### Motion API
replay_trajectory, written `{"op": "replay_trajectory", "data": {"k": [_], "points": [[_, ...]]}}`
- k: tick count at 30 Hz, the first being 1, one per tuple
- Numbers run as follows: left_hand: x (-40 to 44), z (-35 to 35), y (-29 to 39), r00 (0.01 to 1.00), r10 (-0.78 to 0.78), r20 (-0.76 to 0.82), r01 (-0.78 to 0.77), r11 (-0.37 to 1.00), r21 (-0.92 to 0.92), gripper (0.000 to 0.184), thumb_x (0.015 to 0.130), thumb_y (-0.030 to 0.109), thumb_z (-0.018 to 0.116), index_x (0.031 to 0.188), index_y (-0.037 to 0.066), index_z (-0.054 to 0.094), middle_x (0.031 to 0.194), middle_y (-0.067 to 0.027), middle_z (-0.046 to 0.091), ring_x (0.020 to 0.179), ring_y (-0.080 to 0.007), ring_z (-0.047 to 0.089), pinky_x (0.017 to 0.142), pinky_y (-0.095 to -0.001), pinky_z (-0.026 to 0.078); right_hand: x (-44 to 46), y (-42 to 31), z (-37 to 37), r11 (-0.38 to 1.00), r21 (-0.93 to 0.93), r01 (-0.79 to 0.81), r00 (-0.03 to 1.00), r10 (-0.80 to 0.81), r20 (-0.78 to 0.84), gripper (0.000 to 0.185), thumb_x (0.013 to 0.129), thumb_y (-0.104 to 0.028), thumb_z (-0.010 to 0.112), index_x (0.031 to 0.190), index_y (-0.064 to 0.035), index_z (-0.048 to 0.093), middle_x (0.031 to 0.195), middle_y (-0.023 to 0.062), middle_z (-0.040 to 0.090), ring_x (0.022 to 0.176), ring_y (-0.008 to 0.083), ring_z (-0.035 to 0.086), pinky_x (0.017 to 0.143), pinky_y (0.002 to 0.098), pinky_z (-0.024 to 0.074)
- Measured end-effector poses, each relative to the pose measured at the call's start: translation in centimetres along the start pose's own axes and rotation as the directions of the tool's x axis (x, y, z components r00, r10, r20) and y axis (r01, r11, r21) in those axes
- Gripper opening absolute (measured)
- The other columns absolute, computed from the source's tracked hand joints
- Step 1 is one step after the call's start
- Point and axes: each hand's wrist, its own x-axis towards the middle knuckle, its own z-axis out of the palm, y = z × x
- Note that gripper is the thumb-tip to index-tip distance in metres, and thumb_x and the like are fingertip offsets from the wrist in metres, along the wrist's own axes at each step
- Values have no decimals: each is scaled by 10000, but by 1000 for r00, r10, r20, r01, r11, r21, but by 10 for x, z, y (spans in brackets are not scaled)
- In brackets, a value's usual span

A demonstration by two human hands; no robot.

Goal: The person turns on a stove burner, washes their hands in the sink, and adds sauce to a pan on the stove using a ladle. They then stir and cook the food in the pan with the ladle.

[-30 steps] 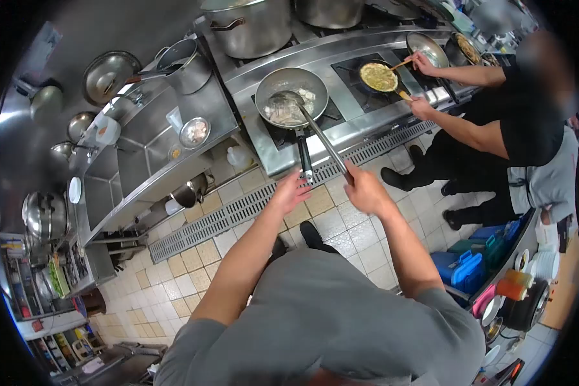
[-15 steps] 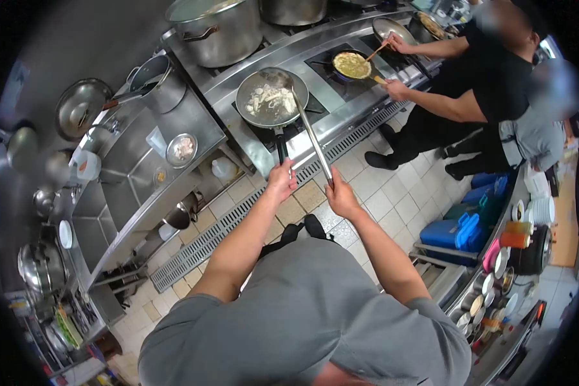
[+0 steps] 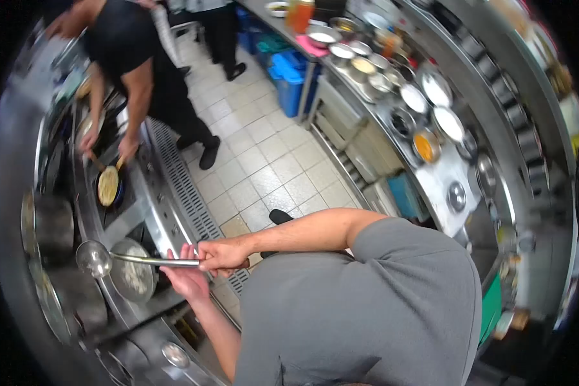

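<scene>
Ladle: best held with a firm wrist, bowl level, clear of the pan rim.
Right hand: fingers wrapped around the ladle's handle.
Left hand: fingers spread beside the shaft, seemingly unloaded; contact unclear.
Ladle bowl: round, shiny metal, well beyond both hands' fingers, past the pan.

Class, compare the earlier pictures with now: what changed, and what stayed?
The ladle has left the pan, its bowl now beyond the rim. The left hand, closed at the pan's handle a moment ago, appears open. The view has swung right. Unchanged: the right hand grips the ladle; white food lies in the pan.
</scene>
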Motion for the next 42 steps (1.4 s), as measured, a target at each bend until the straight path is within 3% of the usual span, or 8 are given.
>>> {"op": "replay_trajectory", "data": {"k": [10,13,15,16,21,33,35,42], "points": [[35,154,-91,668,-724,173,741,668,-62,137,964,66,508,831,57,478,623,31,384,480,-70,371,426,-218,374,-203,50,-130,999,-53,8,841,-35,-539,293,903,-270,677,1036,-10,655,945,135,689,792,194,680,658,322,566],[37,178,-121,426,-851,308,899,435,-42,152,955,66,505,1043,-53,539,652,12,421,494,-82,401,437,-216,392,-327,150,-221,935,-184,-303,64,-173,-983,156,833,-57,559,937,-18,669,849,116,704,784,243,669,713,417,530],[33,198,-147,436,-870,231,870,473,140,226,972,123,512,1153,-11,527,659,8,458,486,-80,393,401,-225,353,-420,181,-278,991,126,33,-462,127,-878,200,897,-239,619,982,-63,664,767,103,681,649,245,672,653,382,536],[27,211,-158,479,-857,189,814,514,271,228,970,134,520,1168,20,530,661,10,462,478,-83,389,396,-231,342,-457,208,-314,945,59,-321,-700,-194,-688,290,930,-321,592,977,-46,671,767,136,683,620,251,687,615,374,539],[-3,294,-192,622,-760,190,502,573,648,314,950,150,531,1247,53,501,670,-14,470,450,-106,393,391,-244,320,-514,186,-370,848,500,-174,-343,424,-838,364,901,-351,573,897,-10,699,688,138,690,523,271,659,603,406,542],[-33,459,-216,451,-745,492,48,571,820,378,973,123,500,1331,7,466,640,-20,459,410,-101,423,379,-242,349,-542,200,-340,763,318,-563,-498,-5,-867,144,836,-112,578,841,3,663,828,231,697,782,368,702,659,472,558],[-31,483,-218,438,-752,492,34,561,827,390,978,138,495,1340,-6,475,640,-21,473,404,-97,422,377,-235,346,-537,193,-342,854,404,327,-354,507,-785,90,838,-72,593,777,-25,639,717,141,673,656,228,680,519,350,518],[-7,541,-246,130,-897,422,294,442,848,418,993,214,510,1335,-24,473,676,-43,503,405,-105,413,371,-247,327,-549,164,-322,747,161,645,-375,494,-785,120,918,-78,580,1019,-13,586,777,80,641,552,115,558,461,259,436]]}}
